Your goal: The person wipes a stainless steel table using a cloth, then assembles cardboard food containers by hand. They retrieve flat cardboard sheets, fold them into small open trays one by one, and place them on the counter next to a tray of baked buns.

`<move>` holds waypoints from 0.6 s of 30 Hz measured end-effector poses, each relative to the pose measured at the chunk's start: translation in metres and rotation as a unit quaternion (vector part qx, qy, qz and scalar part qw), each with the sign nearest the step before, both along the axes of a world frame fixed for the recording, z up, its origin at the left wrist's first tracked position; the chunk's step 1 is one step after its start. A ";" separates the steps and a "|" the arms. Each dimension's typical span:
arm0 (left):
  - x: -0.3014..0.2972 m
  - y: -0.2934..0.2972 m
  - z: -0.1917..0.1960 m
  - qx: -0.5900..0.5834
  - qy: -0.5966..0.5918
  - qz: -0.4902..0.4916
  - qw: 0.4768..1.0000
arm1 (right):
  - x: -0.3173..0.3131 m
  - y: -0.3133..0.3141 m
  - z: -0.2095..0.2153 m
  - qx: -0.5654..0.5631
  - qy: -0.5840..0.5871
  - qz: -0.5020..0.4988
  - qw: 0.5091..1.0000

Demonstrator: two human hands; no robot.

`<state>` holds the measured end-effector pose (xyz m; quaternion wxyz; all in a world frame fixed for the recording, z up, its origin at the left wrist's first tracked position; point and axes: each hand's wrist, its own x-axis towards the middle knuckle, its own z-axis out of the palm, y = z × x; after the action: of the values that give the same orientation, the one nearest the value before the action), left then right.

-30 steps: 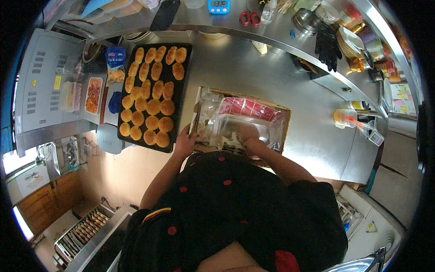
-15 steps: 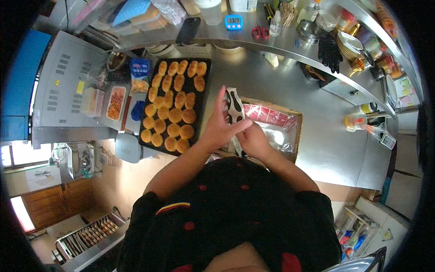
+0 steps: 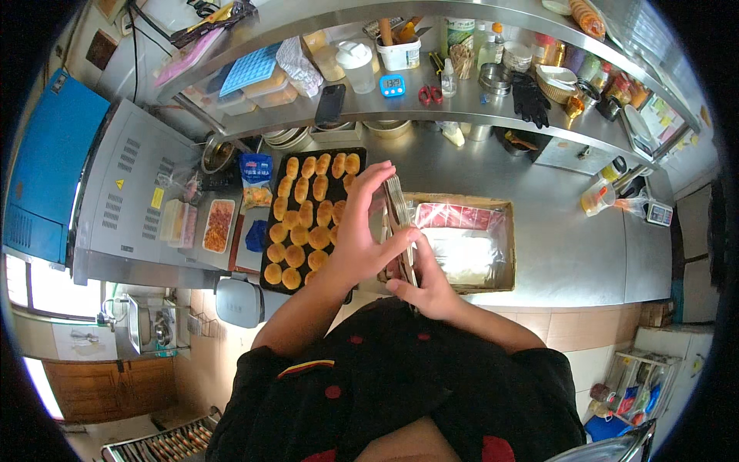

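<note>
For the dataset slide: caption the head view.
Left hand and right hand hold a thin layered stack at a steel counter with browned buns and an open box.

Flat stack (image 3: 398,204) partly hidden by left grip (image 3: 359,240) and right grip (image 3: 433,289)

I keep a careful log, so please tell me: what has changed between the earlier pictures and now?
The right hand has come out of the cardboard box, and the left hand has risen; both now hold a thin stack on edge over the box's left end. The camera view has shifted. The dark tray, its buns and the box stayed in place.
</note>
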<state>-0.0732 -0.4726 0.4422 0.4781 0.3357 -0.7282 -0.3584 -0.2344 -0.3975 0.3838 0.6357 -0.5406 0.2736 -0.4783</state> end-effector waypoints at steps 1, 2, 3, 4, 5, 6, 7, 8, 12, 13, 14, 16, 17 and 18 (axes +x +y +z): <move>0.002 0.003 0.002 0.000 -0.003 0.007 1.000 | 0.000 0.003 -0.001 0.018 0.000 0.006 1.000; 0.003 0.007 0.003 0.002 -0.005 0.014 1.000 | -0.001 0.007 -0.002 0.037 0.000 0.012 0.999; 0.004 0.010 0.005 0.003 -0.008 0.022 1.000 | 0.000 0.009 -0.002 0.055 0.000 0.019 0.998; 0.006 0.012 0.006 0.002 -0.022 0.017 1.000 | 0.001 0.012 -0.001 0.055 -0.003 0.015 0.998; 0.008 0.015 0.007 0.002 -0.034 0.013 0.999 | 0.002 0.015 0.003 0.055 -0.005 0.012 0.998; 0.010 0.017 0.008 0.001 -0.046 0.009 0.999 | 0.002 0.017 0.005 0.055 -0.007 0.009 0.998; 0.010 0.019 0.008 0.001 -0.044 0.009 0.999 | 0.003 0.019 0.005 0.051 -0.006 0.008 0.999; 0.010 0.021 0.008 0.002 -0.042 0.011 0.999 | 0.003 0.020 0.006 0.047 -0.004 0.008 0.999; 0.011 0.030 0.010 -0.006 -0.049 0.023 0.999 | 0.004 0.027 0.003 0.037 0.000 0.005 0.999; 0.012 0.031 0.009 -0.009 -0.049 0.023 0.998 | 0.004 0.027 0.004 0.038 -0.001 0.009 0.999; 0.012 0.032 0.009 -0.012 -0.048 0.024 0.998 | 0.004 0.027 0.005 0.040 0.000 0.014 0.999; 0.012 0.032 0.009 -0.016 -0.044 0.025 0.999 | 0.003 0.026 0.006 0.040 -0.002 0.018 0.999; 0.012 0.033 0.009 -0.017 -0.040 0.025 0.999 | 0.003 0.026 0.004 0.038 -0.005 0.019 0.999; 0.012 0.034 0.010 -0.018 -0.036 0.026 0.999 | 0.003 0.025 0.003 0.036 -0.007 0.021 0.999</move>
<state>-0.0612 -0.4386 0.4522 0.4665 0.3585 -0.7425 -0.3203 -0.2316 -0.3725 0.3868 0.6664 -0.5194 0.2746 -0.4591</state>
